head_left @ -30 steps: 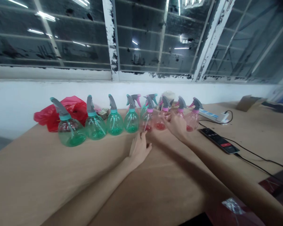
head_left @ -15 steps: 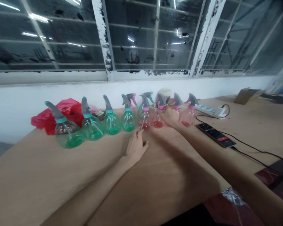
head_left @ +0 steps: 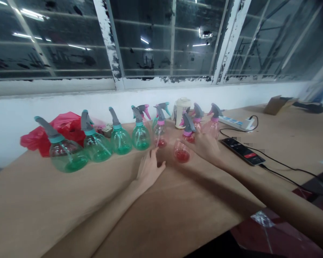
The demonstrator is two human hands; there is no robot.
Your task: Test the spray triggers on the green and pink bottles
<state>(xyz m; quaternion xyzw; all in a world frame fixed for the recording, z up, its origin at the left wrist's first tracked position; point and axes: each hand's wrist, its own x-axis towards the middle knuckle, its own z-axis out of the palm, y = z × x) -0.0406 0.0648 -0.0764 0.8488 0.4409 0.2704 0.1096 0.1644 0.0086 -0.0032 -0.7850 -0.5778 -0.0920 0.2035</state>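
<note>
My right hand (head_left: pixel 206 146) is closed on a pink spray bottle (head_left: pixel 182 154) near its collar. This bottle, with red liquid inside, stands forward of the row and leans slightly; some of its neck is behind my fingers. My left hand (head_left: pixel 149 165) rests low over the table, thumb and fingers apart. Its fingertips are at the foot of another pink spray bottle (head_left: pixel 160 133); whether they touch it I cannot tell. To the left, several green spray bottles (head_left: pixel 121 140) stand in line. Two more pink spray bottles (head_left: pixel 212 125) stand behind my right hand.
A cream canister (head_left: pixel 182 109) stands by the wall, and a red plastic bag (head_left: pixel 67 125) lies at the left. On the right are a phone (head_left: pixel 242 152) with a cable, a power strip (head_left: pixel 235 123) and a cardboard box (head_left: pixel 277 104). More spray bottles are partly hidden behind the row.
My right hand has drawn one pink spray bottle out of the row, toward me, uncovering the canister. My left hand stays at the foot of the neighbouring bottle. The view has shifted slightly.
</note>
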